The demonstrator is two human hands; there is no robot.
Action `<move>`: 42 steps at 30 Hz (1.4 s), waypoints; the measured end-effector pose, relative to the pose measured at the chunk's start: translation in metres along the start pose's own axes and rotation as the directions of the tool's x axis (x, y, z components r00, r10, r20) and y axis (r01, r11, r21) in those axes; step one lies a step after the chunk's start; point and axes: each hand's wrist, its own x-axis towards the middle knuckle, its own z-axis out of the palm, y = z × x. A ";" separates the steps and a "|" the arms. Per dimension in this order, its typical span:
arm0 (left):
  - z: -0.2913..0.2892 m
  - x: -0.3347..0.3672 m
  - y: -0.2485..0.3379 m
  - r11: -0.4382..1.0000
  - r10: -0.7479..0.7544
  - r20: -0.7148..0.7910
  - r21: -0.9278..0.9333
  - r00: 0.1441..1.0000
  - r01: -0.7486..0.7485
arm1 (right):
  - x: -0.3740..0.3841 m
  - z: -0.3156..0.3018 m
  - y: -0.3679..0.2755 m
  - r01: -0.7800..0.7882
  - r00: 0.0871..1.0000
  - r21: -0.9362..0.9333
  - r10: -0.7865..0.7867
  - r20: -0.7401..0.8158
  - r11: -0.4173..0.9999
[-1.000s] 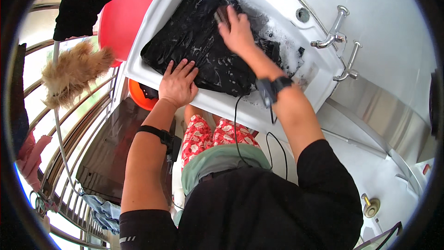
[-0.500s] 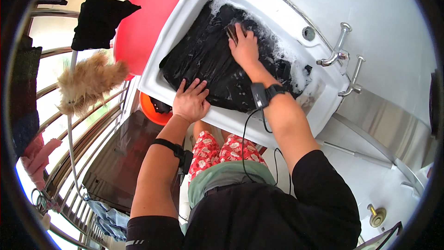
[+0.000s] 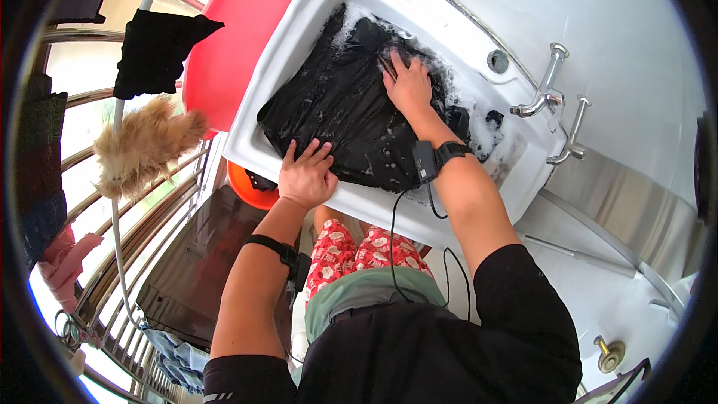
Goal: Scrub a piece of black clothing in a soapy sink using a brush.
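Note:
A soaked black garment (image 3: 329, 97) lies spread in the white sink (image 3: 250, 131), with soap suds along its far and right sides. My right hand (image 3: 410, 90) presses on the cloth near its far right part, fingers curled over a dark brush (image 3: 387, 67). Only a narrow edge of that brush shows beside the fingers. At the garment's near left edge, my left hand (image 3: 307, 176) rests flat with fingers spread, pinning the cloth against the sink's front rim.
Two metal taps (image 3: 540, 97) project from the wall right of the sink. A pink basin (image 3: 232, 37) stands left of it, and an orange basin (image 3: 250, 187) sits below. A fluffy tan item (image 3: 149, 146) and a black cloth (image 3: 161, 52) hang at left. A cable (image 3: 394, 232) trails from my right wrist.
My right hand has slid slightly right across the garment with the brush. My left hand keeps its place on the cloth's edge. The whole view has shifted a little.

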 end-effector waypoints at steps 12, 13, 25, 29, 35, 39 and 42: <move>-0.012 0.001 -0.001 1.000 -0.001 0.078 0.007 0.997 0.001 | -0.108 -0.016 -0.092 0.327 0.933 0.507 -0.358 -0.039 0.798; -0.014 -0.001 -0.001 1.000 -0.001 0.140 0.010 0.990 -0.001 | -0.106 -0.014 -0.094 0.336 0.920 0.497 -0.392 0.009 0.800; -0.005 -0.011 -0.008 0.998 0.065 0.039 -0.018 0.997 -0.064 | -0.089 -0.023 -0.099 0.353 0.911 0.586 -0.412 -0.036 0.729; 0.000 0.001 -0.002 0.996 0.079 -0.010 -0.044 0.997 -0.079 | -0.042 -0.011 -0.088 0.379 0.925 0.381 -0.362 -0.117 0.844; 0.001 -0.003 -0.002 0.999 0.039 -0.033 -0.004 0.999 -0.039 | -0.018 -0.002 -0.092 0.294 0.956 0.356 -0.267 -0.122 0.887; 0.000 -0.011 -0.007 0.998 0.047 -0.040 -0.041 0.998 -0.048 | -0.091 -0.012 -0.098 0.407 0.897 0.550 -0.432 -0.091 0.729; 0.003 -0.008 -0.006 0.999 0.032 -0.007 -0.034 0.999 -0.032 | -0.070 -0.006 -0.076 0.447 0.888 0.326 -0.456 -0.053 0.833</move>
